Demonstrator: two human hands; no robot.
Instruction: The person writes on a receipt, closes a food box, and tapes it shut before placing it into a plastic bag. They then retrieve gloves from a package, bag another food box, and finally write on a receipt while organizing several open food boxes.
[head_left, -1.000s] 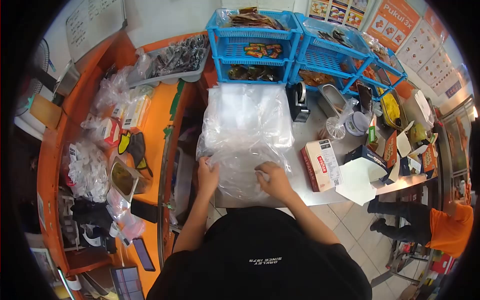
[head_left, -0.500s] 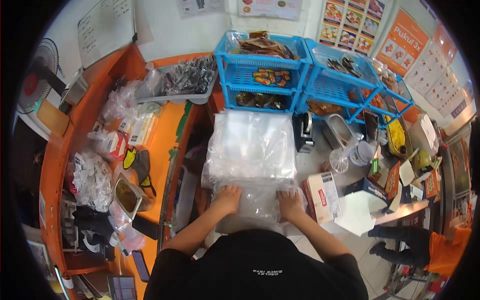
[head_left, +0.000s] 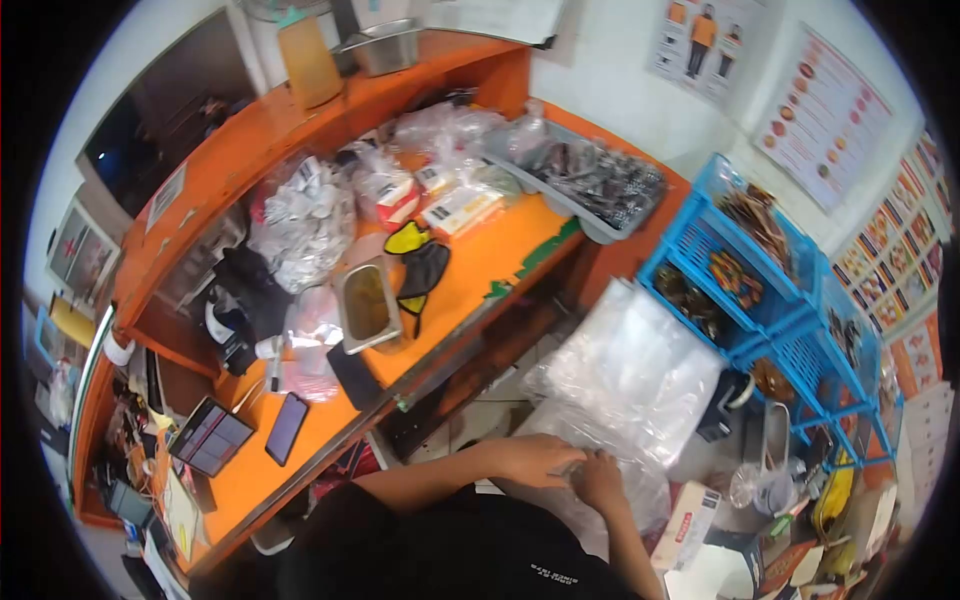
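Note:
A stack of clear plastic bags (head_left: 635, 365) lies at the counter's near side, its front part (head_left: 590, 430) crumpled and loose. My left hand (head_left: 540, 460) reaches across from the left over this loose plastic, fingers curled. Close against it is my right hand (head_left: 600, 480), its fingers bent and pressed together. Both hands seem to pinch the plastic where they meet; the fingertips are partly hidden. Right of my right hand stands a white and red box (head_left: 686, 525).
Blue plastic racks (head_left: 745, 290) with packets stand behind the bags. On the left, an orange counter (head_left: 480, 265) carries a metal container (head_left: 368, 305), a phone (head_left: 287, 428), a tablet (head_left: 212, 436) and bagged goods. A grey tray (head_left: 600, 232) of dark wrapped items sits at its far end.
The view has swung left, toward the orange counter. My hands, earlier apart and flat on the plastic, have come together with fingers curled.

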